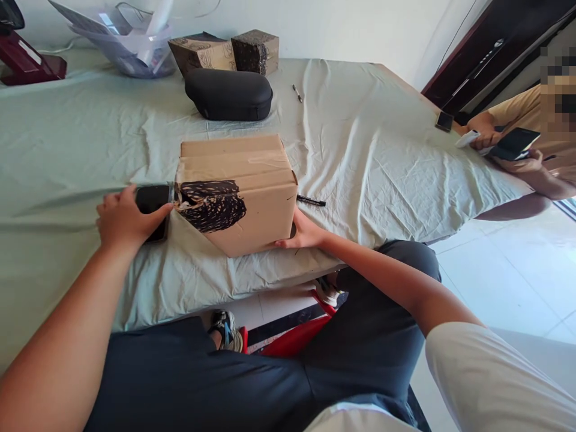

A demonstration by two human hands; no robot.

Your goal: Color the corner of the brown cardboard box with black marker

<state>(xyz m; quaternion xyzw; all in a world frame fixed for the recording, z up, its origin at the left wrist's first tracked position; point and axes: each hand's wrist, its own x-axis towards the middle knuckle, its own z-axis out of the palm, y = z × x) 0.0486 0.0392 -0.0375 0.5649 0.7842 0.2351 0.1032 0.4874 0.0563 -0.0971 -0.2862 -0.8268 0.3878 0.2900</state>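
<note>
A brown cardboard box (265, 207) with a patch of black marker scribble sits near the front edge of the cloth-covered table. My right hand (308, 231) grips its lower right corner, thumb along the front edge and the other fingers partly hidden. At the box's left end, a black smartphone (152, 201) lies on the cloth. Over the phone, my left hand (123, 219) is spread open, its thumb reaching to the box's torn left edge and its fingers at the phone's far left side. A black pen (311, 201) pokes out beyond the box's right side.
Behind the box are a black zip case (229, 96), two scribbled cardboard boxes (258, 51) and a clear plastic basket (155, 48). A small pen (297, 93) lies farther back. At the right table end, a person (517, 132) holds a dark device beside a phone (444, 122).
</note>
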